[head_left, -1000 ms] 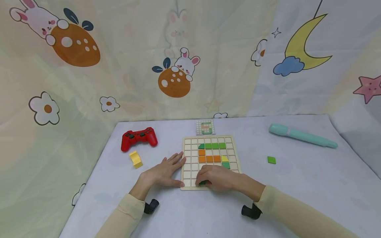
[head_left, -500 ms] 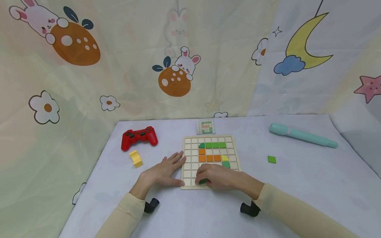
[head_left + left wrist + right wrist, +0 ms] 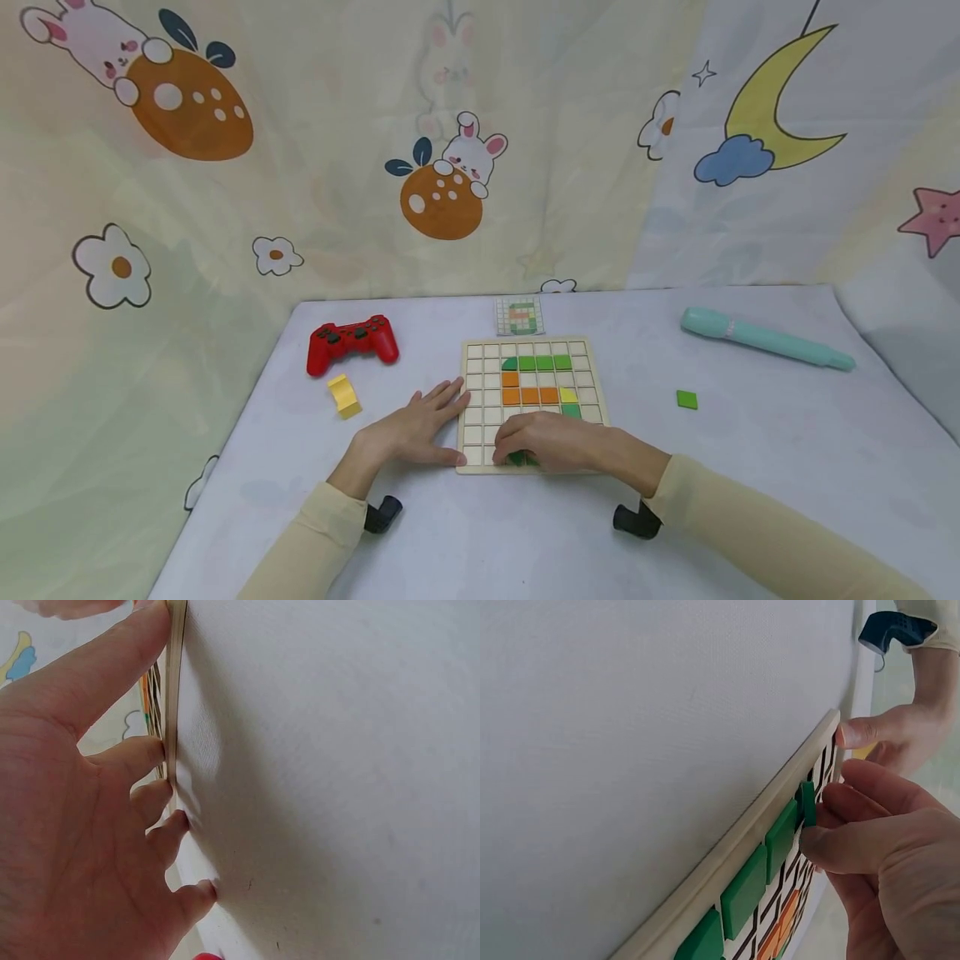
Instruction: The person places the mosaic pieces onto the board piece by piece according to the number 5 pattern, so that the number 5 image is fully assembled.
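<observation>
A pale wooden grid board [image 3: 472, 433] lies on the white table, with orange, green and yellow tiles in some squares. My left hand [image 3: 411, 432] has its fingers spread, fingertips and thumb touching the board's left edge. Over the board's near side, my right hand [image 3: 551, 442] pinches a small green tile [image 3: 808, 804] between thumb and fingers. The right wrist view shows that tile tilted on edge against the grid, beside a row of green tiles [image 3: 745, 891] along the near rim. In the head view the right hand covers most of this row.
Behind the board lies a small pattern card [image 3: 519, 317]. To the left are a red game controller [image 3: 352, 342] and a yellow block [image 3: 344, 397]. On the right, a loose green tile [image 3: 686, 400] and a turquoise wand-shaped object [image 3: 765, 337] lie on the table.
Both hands have stayed nearly in place. The right fingers have shifted slightly, and more green now shows beneath them. The whole head view has drifted slightly upward.
</observation>
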